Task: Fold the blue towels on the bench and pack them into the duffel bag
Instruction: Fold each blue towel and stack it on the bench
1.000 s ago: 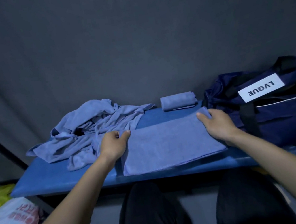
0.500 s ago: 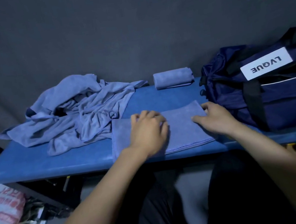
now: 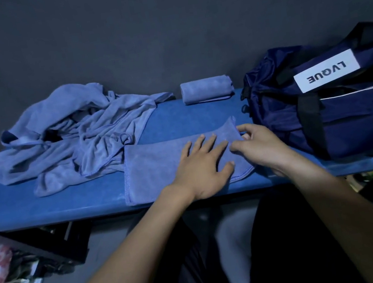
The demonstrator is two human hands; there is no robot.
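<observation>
A half-folded blue towel (image 3: 155, 167) lies flat at the front of the blue bench (image 3: 68, 202). My left hand (image 3: 202, 165) presses flat on its right half, fingers spread. My right hand (image 3: 257, 147) pinches the towel's right edge, which is lifted a little. A rolled blue towel (image 3: 205, 88) sits at the back of the bench. A heap of crumpled blue towels (image 3: 70, 134) covers the bench's left side. The navy duffel bag (image 3: 336, 116) with a white "LVQUE" label stands on the right, just beside my right hand.
A dark wall rises right behind the bench. Bags and printed papers (image 3: 5, 277) lie on the floor at lower left, under the bench's front edge. My legs in dark trousers (image 3: 281, 248) are below the bench.
My left hand slid from the towel's left edge across to its right half. My right hand shifted from pressing the far right corner to pinching the right edge. The view moved closer.
</observation>
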